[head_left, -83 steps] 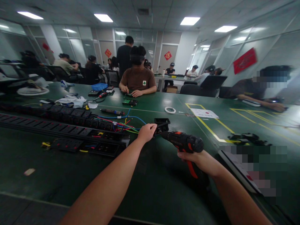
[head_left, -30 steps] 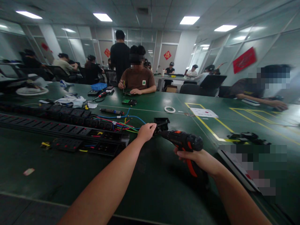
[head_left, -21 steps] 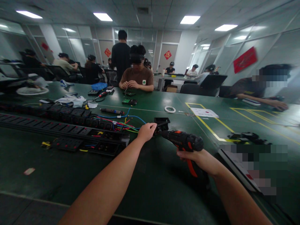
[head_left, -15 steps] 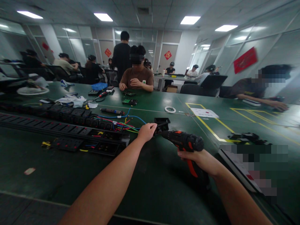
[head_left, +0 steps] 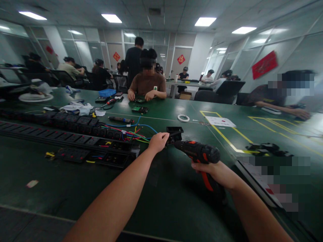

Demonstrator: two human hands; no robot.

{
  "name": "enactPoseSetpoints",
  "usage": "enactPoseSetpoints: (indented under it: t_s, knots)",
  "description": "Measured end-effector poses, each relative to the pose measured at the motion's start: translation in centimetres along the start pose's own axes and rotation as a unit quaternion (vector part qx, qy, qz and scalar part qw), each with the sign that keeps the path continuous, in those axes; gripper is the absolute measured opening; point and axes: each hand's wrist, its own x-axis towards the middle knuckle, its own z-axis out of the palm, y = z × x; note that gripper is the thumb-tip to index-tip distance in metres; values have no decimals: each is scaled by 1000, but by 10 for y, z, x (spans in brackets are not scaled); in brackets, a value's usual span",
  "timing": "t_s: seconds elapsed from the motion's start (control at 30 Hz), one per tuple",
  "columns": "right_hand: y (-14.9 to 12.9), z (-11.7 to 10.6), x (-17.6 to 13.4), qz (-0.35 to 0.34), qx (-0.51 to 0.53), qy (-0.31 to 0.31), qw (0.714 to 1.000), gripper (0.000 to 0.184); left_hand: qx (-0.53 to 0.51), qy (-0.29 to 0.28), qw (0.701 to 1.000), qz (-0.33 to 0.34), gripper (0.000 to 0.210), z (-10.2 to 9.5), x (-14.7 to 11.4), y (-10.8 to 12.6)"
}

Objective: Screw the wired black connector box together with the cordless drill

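Observation:
My right hand [head_left: 214, 171] is wrapped round the grip of a black and orange cordless drill [head_left: 198, 151], whose nose points left. The drill's front end is close to a small black plastic housing [head_left: 174, 131], and I cannot tell whether they touch. My left hand [head_left: 158, 142] is closed at the left side of this housing, gripping its edge; the fingertips are partly hidden. Red, blue and green wires [head_left: 137, 135] run left from the housing to a long black power strip [head_left: 68, 137] on the green table.
Loose black socket parts [head_left: 73, 154] lie in front of the strip. Beyond it are a dark pen-shaped tool [head_left: 121, 120], a green circuit board [head_left: 139, 109] and a blue basket [head_left: 107, 92]. A white tape ring [head_left: 183, 118] lies ahead; a thick book-like object [head_left: 259, 183] lies right. A co-worker sits opposite.
My hands, the drill and the housing have hardly moved. Across the table, the co-worker's hands have lowered to the small part on the tabletop.

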Motion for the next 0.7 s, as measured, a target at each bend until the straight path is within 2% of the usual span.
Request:
enactPoseSetpoints:
  t_s: [0.7]
  knots:
    - [8, -1, 2, 2, 15, -10, 1000, 27, -10, 1, 1000, -2, 38, 1, 1, -2]
